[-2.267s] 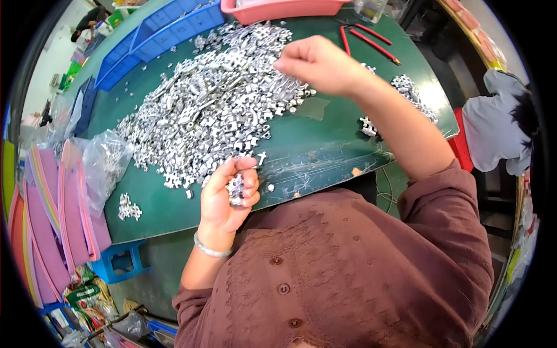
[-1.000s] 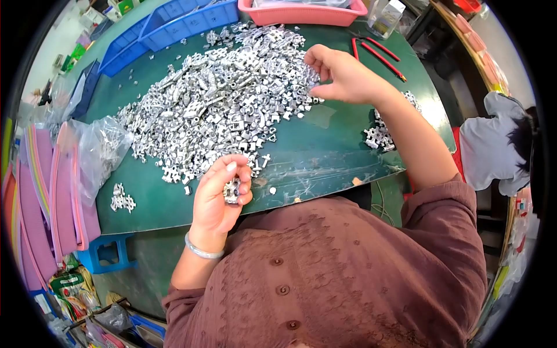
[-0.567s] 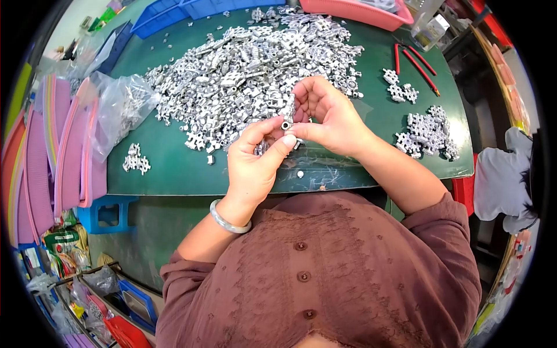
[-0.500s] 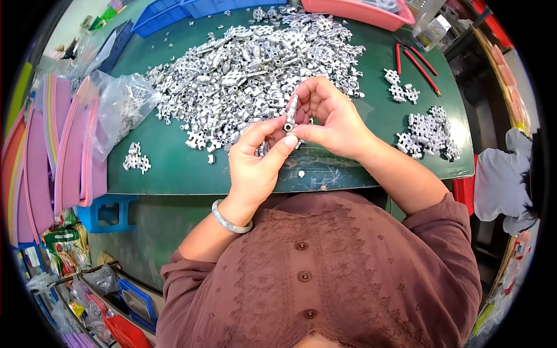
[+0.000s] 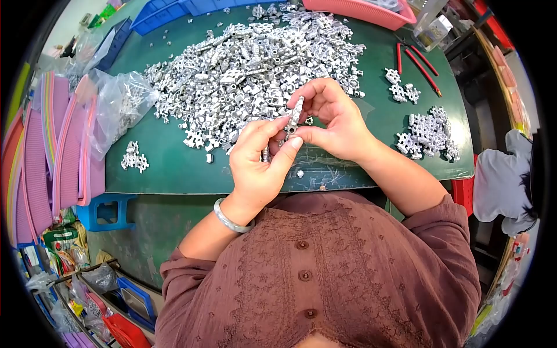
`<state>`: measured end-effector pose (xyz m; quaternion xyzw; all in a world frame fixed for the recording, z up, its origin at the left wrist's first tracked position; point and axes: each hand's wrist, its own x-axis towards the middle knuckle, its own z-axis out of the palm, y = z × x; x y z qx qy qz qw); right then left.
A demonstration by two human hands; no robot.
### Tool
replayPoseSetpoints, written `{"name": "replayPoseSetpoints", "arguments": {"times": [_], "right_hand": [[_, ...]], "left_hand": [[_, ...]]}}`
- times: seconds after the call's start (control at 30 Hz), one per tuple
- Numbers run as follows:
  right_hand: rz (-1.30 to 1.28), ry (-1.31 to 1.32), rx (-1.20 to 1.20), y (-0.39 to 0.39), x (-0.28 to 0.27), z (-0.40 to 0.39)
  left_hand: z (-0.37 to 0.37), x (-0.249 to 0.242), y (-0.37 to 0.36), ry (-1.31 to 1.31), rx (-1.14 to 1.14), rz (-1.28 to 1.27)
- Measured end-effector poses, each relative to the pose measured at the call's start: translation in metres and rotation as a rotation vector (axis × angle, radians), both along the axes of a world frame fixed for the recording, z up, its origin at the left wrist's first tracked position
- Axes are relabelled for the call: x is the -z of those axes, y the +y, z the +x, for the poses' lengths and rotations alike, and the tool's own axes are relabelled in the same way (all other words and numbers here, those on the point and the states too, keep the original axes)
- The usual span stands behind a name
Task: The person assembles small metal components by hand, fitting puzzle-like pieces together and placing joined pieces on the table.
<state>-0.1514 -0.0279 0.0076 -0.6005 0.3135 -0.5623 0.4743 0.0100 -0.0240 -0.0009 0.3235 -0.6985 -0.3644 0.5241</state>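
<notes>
Between my two hands a narrow silver metal piece (image 5: 296,116) stands nearly upright. My left hand (image 5: 258,153) pinches its lower end between thumb and fingers, and another bit of metal shows under those fingers. On the piece's right side, my right hand (image 5: 333,124) has its fingers curled round the upper part and its thumb near the base. Just beyond both hands lies a large heap of small silver metal parts (image 5: 249,69) on the green table (image 5: 191,174). A small white round bit (image 5: 300,173) lies near the table's front edge.
Joined silver pieces (image 5: 429,133) lie at the right, below red-handled pliers (image 5: 420,64). A small cluster (image 5: 134,158) and a clear plastic bag (image 5: 116,110) are at the left. Blue trays (image 5: 168,14) and a pink basket (image 5: 365,11) line the back. A person (image 5: 502,180) is at far right.
The held piece has shifted slightly right and tilts a little more. My hands stay close together around it, with the left fingers slightly moved.
</notes>
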Motion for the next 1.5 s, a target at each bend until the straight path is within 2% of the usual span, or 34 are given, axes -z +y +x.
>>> {"name": "replayPoseSetpoints", "arguments": {"times": [0.1, 0.13, 0.23, 0.3, 0.43, 0.47, 0.77, 1.5], "right_hand": [[-0.034, 0.137, 0.082, 0.000, 0.002, -0.002], [-0.047, 0.196, 0.117, 0.000, 0.003, -0.004], [-0.059, 0.172, 0.119, 0.001, 0.001, -0.002], [0.043, 0.133, -0.010, 0.002, -0.004, -0.007], [0.216, -0.065, -0.112, -0.002, -0.003, -0.011], [0.229, 0.009, -0.068, -0.002, -0.004, -0.013], [0.216, 0.015, -0.009, -0.005, -0.003, -0.013], [0.206, 0.059, -0.042, -0.006, -0.005, -0.020]], "left_hand": [[0.001, -0.001, 0.000, -0.020, -0.001, 0.043], [0.000, -0.002, 0.001, 0.045, 0.019, 0.194], [0.000, -0.004, 0.003, 0.242, 0.093, 0.594], [0.001, -0.004, -0.001, 0.381, 0.161, 0.790], [0.003, -0.004, -0.003, 0.498, 0.239, 0.928], [0.003, -0.004, -0.003, 0.502, 0.241, 0.940], [0.002, -0.002, 0.000, 0.531, 0.244, 0.995], [-0.001, -0.005, 0.005, 0.507, 0.253, 1.035]]}}
